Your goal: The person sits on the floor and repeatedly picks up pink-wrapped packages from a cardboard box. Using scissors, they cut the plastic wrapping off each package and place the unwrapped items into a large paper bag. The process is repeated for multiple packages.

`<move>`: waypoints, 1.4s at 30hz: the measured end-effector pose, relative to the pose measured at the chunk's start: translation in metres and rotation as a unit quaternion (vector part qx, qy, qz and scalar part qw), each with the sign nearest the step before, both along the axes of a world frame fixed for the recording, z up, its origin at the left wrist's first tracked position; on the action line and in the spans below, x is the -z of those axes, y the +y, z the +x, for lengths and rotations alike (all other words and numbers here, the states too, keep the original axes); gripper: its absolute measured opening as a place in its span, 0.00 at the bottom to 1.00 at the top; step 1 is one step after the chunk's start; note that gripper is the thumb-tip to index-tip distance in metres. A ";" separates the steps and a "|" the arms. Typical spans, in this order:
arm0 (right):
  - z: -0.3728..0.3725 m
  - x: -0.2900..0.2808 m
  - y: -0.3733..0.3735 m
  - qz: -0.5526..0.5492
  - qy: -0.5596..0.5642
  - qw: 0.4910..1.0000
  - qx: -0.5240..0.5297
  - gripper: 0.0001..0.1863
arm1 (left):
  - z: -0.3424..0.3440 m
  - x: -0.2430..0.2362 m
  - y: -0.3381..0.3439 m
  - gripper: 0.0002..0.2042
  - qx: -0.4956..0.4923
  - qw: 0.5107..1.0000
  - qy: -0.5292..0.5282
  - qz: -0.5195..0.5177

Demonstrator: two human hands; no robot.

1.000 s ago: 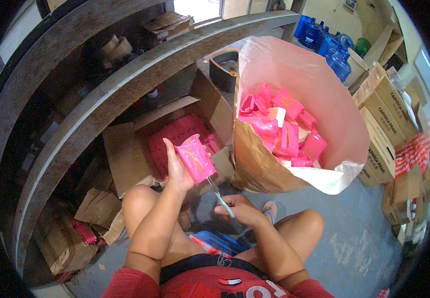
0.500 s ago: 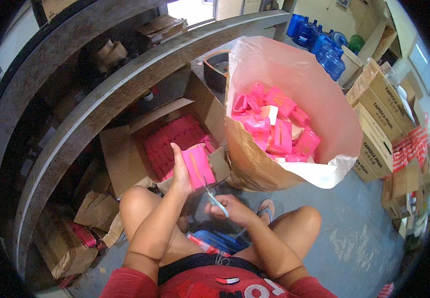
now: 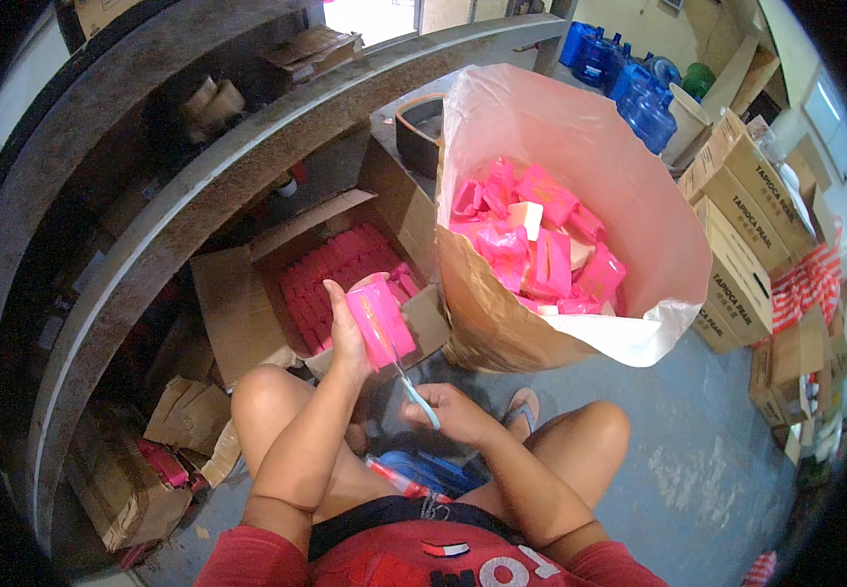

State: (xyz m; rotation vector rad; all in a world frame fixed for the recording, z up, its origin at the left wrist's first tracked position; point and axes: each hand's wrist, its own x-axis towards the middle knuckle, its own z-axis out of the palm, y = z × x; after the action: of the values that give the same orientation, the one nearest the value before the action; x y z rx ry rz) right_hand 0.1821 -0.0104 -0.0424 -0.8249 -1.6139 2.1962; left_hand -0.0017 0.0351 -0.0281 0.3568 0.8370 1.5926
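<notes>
1. We are seated low on the floor (image 3: 717, 470), knees apart, with our left hand (image 3: 347, 338) raised and wrapped around 1 pink packet (image 3: 382, 321), thumb on the near face and fingers behind it; the packet stands roughly upright, just in front of an open cardboard box (image 3: 238, 303).
2. Our right hand (image 3: 458, 416) is closed around scissors with a light blue handle (image 3: 421, 396), whose blades point up and reach the packet's lower edge; we cannot tell whether the blades are parted.
3. The box holds more pink packets in tight rows (image 3: 340, 274), and it sits under a curved grey shelf rail (image 3: 247, 166).
4. To the right stands a large brown paper sack with a clear liner (image 3: 580, 147), holding a loose heap of pink wrappers and packets (image 3: 531, 245).
5. We judge the packet to be light, with a thin glossy film that is likely slippery and easy to crumple, while the block inside looks fairly stiff.
6. A hold across the broad faces near the upper half seems soundest to us, since it keeps fingers away from the blades at the bottom edge.
7. Stacked cartons (image 3: 746, 235) and blue water bottles (image 3: 629, 83) stand further off.
</notes>
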 end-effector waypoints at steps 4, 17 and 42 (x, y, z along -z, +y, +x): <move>-0.001 0.001 0.000 0.014 -0.001 1.000 -0.001 0.14 | 0.000 -0.001 0.000 0.45 0.003 1.000 0.001 0.009; -0.003 0.005 -0.003 -0.027 0.011 0.999 0.035 0.15 | 0.002 0.001 -0.001 0.44 0.012 0.999 0.013 0.040; -0.010 0.001 -0.015 -0.045 0.014 0.994 0.097 0.11 | 0.005 0.005 -0.006 0.45 0.037 0.996 0.055 0.062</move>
State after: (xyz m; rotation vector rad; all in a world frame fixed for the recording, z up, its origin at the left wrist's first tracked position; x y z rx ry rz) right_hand 0.1719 -0.0252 -0.0435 -0.9303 -1.3680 2.1442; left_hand 0.0033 0.0293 -0.0328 0.5625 0.8017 1.5711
